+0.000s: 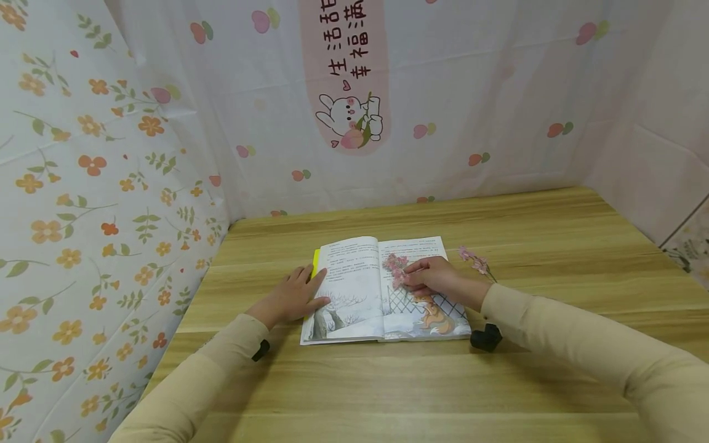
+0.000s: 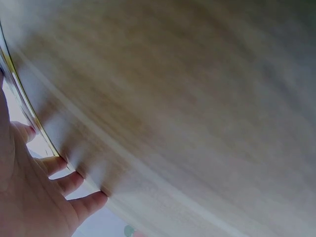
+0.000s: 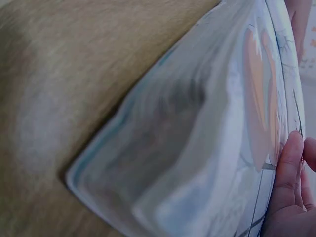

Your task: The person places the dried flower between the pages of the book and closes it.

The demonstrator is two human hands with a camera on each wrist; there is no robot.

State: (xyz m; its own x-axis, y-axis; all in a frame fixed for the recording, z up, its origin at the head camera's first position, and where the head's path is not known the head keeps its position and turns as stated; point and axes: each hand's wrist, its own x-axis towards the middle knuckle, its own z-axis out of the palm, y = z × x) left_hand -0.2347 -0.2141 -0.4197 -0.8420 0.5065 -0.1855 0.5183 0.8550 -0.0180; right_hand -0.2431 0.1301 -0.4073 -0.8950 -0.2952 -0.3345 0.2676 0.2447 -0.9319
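An open picture book [image 1: 354, 320] lies on the table, with print above and drawings of bare trees, a fence and a fox below. My left hand [image 1: 295, 294] rests on its left edge with the fingers spread. In the left wrist view the fingertips [image 2: 101, 196] reach past the book's edge to the wood. Over the right page, my right hand [image 1: 437, 278] pinches a sprig of pink flowers [image 1: 394, 264], its blossoms near the page's inner side. The right wrist view shows the thumb and fingers [image 3: 291, 153] close over the page beside the thick page block [image 3: 163, 128].
A second pink flower sprig [image 1: 475, 261] lies on the wooden table [image 1: 354, 394] right of the book, partly behind my right wrist. A yellow strip [image 1: 316, 261] shows at the book's left edge. Patterned cloth [image 1: 266, 123] hangs behind the table and along its left side.
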